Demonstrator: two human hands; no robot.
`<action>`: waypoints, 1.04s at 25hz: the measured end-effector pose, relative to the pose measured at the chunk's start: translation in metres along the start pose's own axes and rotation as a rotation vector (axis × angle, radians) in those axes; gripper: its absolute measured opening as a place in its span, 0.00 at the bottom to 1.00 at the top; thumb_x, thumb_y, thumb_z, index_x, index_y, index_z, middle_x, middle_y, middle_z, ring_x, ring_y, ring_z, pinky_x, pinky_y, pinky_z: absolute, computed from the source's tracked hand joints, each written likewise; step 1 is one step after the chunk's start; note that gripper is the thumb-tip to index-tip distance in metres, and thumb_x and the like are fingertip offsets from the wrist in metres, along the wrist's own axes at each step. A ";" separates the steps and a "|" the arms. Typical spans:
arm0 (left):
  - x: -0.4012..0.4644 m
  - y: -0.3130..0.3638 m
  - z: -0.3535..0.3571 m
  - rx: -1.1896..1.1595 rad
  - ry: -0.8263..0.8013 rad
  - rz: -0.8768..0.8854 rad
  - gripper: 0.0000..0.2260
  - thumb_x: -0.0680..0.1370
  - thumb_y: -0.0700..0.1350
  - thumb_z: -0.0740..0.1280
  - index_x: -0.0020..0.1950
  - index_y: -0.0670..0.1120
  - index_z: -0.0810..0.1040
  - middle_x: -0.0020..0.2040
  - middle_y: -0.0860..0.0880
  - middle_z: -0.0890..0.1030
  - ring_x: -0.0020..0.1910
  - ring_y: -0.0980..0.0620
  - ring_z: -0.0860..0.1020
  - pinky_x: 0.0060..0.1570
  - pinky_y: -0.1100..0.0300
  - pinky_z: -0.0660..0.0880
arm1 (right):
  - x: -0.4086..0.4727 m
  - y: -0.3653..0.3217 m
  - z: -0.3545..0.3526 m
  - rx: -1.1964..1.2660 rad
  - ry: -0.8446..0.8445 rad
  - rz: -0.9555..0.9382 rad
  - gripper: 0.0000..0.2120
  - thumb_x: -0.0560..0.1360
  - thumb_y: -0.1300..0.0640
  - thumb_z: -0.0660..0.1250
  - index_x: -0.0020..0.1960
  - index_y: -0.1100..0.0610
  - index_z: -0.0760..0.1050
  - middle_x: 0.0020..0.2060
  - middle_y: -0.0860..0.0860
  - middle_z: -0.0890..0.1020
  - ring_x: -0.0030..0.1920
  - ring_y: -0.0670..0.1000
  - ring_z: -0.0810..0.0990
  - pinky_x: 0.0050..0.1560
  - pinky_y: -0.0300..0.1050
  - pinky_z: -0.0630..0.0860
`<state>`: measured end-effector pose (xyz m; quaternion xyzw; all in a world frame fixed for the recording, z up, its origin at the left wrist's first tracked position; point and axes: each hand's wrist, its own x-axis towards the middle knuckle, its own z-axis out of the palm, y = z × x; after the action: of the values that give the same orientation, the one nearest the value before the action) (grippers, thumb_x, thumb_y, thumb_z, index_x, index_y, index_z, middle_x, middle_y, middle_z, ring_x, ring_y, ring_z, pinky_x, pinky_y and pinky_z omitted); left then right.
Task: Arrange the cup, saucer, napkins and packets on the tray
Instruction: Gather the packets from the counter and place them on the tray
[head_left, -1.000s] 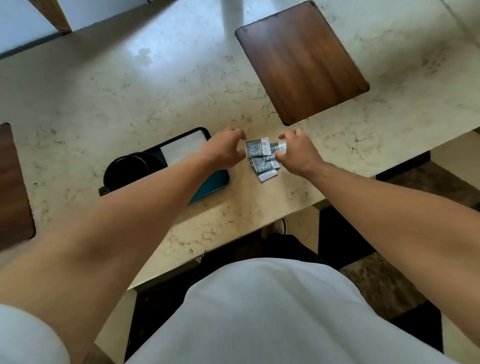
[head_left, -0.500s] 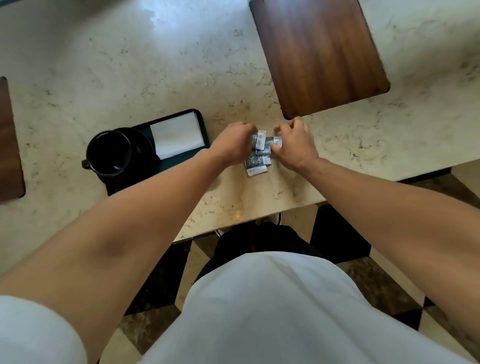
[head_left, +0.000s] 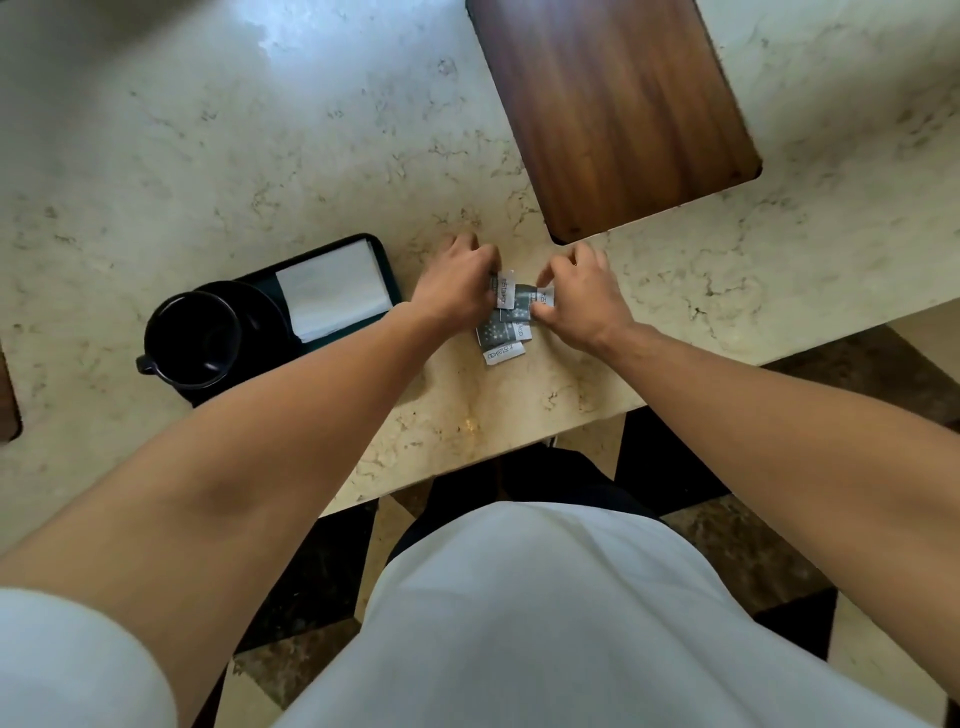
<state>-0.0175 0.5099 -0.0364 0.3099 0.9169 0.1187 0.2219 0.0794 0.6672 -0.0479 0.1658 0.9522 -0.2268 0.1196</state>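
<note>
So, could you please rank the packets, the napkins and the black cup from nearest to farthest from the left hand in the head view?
From the left hand:
1. Packets, touching its fingers, on the counter to its right.
2. Napkins, on the tray just to its left.
3. Black cup, farthest left, on the saucer.

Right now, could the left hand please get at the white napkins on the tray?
Probably yes: the napkins lie uncovered on the tray, just beside the left hand, but that hand is busy gripping packets.
</note>
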 end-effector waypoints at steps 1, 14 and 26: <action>0.000 -0.001 -0.001 -0.009 0.002 0.002 0.10 0.77 0.46 0.69 0.57 0.46 0.77 0.57 0.44 0.75 0.60 0.43 0.70 0.55 0.50 0.70 | 0.000 0.000 0.000 0.013 -0.005 0.000 0.13 0.74 0.48 0.73 0.55 0.53 0.76 0.58 0.53 0.73 0.61 0.54 0.69 0.63 0.50 0.72; -0.021 -0.012 -0.013 -0.709 0.104 -0.242 0.05 0.79 0.40 0.67 0.46 0.44 0.72 0.43 0.48 0.81 0.41 0.49 0.82 0.39 0.58 0.78 | 0.007 -0.004 0.003 0.100 -0.069 0.046 0.21 0.73 0.50 0.75 0.63 0.53 0.75 0.61 0.53 0.75 0.64 0.53 0.70 0.63 0.48 0.72; -0.108 -0.025 -0.025 -1.741 -0.023 -0.650 0.17 0.80 0.39 0.56 0.68 0.34 0.67 0.38 0.38 0.83 0.32 0.44 0.79 0.32 0.52 0.78 | 0.001 -0.022 0.000 0.199 -0.029 0.027 0.04 0.77 0.58 0.70 0.50 0.54 0.75 0.51 0.53 0.81 0.50 0.52 0.78 0.47 0.46 0.76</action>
<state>0.0342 0.4215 0.0123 -0.2368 0.5443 0.6938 0.4078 0.0701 0.6484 -0.0396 0.1862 0.9209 -0.3210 0.1192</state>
